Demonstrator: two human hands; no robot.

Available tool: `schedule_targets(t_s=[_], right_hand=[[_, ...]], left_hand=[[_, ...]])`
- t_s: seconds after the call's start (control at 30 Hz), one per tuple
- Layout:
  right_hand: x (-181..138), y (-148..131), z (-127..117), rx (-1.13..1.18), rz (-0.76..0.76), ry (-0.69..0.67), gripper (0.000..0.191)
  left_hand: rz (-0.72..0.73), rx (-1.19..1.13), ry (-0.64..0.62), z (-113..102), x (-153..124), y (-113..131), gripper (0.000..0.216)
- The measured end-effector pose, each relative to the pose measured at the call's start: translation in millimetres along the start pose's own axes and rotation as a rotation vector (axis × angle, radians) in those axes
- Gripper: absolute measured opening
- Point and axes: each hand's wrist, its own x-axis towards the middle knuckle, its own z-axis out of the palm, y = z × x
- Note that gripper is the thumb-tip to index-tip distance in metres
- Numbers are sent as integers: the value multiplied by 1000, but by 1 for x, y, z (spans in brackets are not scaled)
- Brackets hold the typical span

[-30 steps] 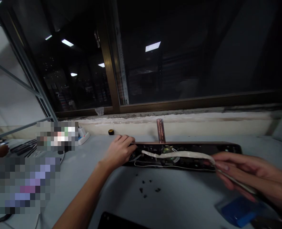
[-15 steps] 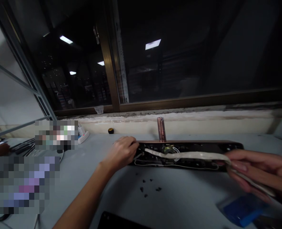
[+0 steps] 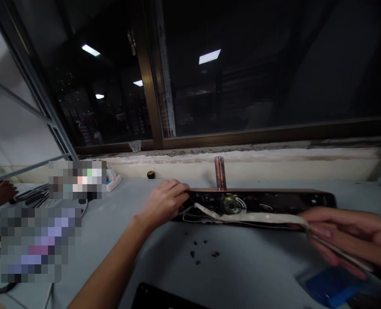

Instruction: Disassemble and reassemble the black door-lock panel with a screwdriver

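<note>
A long black open housing (image 3: 290,199) with a copper-coloured edge lies across the table. My left hand (image 3: 167,198) is closed over its left end, with the fingertips hidden. Between finger and thumb, my right hand (image 3: 345,236) grips a flat whitish cable (image 3: 261,218), which stretches along the housing's front side from its left end. A round greenish-metal part (image 3: 232,205) with white wire loops sits inside the housing. Behind it stands a copper-coloured tube (image 3: 220,174). Several small dark pieces, perhaps screws (image 3: 215,254), lie on the table in front.
A blue object (image 3: 332,285) lies below my right hand. Another black panel (image 3: 164,298) is at the front edge. A small black-and-gold cap (image 3: 151,174) and a white power strip (image 3: 114,183) sit toward the wall. Another person's hand (image 3: 2,195) is at far left, beside cables.
The whitish cable has dropped lower toward the housing's front edge, uncovering more of the round part. My left hand stays on the housing's end. The view has shifted slightly.
</note>
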Motion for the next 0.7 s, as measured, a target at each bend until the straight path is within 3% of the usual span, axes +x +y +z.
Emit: schedule_targets(t_s=[0.13,0.33,0.5,0.7], right_hand=[[-2,-4,2,0,2,-7,47],[6,7,-12,-7,26,-127,39],[8,10,-14,-23,7,-165,37],[12,32,-17,-31,-1,-197,36]], left_hand=[[23,2,17,0,-1,-2,23],[23,-27,10,0,0,0,20],[-14,-30,-98,-6,4,2,20],[-188,40,-316,-10,13,13,11]])
